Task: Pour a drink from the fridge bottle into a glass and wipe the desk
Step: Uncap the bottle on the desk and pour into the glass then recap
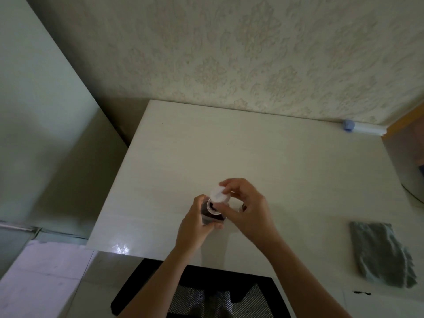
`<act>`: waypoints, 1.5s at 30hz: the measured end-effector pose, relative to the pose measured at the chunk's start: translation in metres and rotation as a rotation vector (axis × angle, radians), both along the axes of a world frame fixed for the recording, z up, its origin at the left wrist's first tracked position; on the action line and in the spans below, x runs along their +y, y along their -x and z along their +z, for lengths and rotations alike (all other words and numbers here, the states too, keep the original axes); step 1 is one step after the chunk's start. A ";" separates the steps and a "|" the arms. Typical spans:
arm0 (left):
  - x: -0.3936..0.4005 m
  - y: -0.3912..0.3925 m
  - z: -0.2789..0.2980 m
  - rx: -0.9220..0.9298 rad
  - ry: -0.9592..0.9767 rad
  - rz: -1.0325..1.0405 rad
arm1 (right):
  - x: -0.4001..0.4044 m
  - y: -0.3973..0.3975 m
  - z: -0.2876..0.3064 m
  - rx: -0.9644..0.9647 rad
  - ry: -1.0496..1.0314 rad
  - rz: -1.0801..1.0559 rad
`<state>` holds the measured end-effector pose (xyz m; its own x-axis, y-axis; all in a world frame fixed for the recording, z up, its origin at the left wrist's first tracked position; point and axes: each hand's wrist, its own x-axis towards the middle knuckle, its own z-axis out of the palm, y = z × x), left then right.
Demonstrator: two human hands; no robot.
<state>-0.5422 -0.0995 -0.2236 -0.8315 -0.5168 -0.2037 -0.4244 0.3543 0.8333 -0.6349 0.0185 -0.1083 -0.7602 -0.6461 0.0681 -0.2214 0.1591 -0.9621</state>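
Head view: a pale surface set against a patterned wall.
Left hand: fingers curled round the bottle, which stands upright on the surface with dark liquid inside and its mouth uncovered.
White cap: just above the bottle's mouth, tilted.
Right hand: fingertips pinch the cap.
Glass: mostly hidden behind the right hand; cannot tell its contents.
Grey cloth: crumpled on the surface, well to the right.
Blue-capped tube: lying by the wall, far right.
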 end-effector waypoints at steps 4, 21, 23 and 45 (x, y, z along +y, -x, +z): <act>-0.001 -0.001 0.004 0.005 0.043 -0.003 | -0.004 -0.009 -0.013 0.018 -0.145 0.051; -0.008 0.002 0.005 -0.029 0.125 -0.080 | -0.010 0.006 -0.020 0.844 -0.716 0.281; -0.010 0.002 0.003 -0.041 0.114 -0.085 | -0.010 0.009 -0.018 0.859 -0.691 0.284; -0.010 0.000 0.003 -0.040 0.148 -0.081 | -0.021 0.011 -0.019 0.646 -0.601 0.156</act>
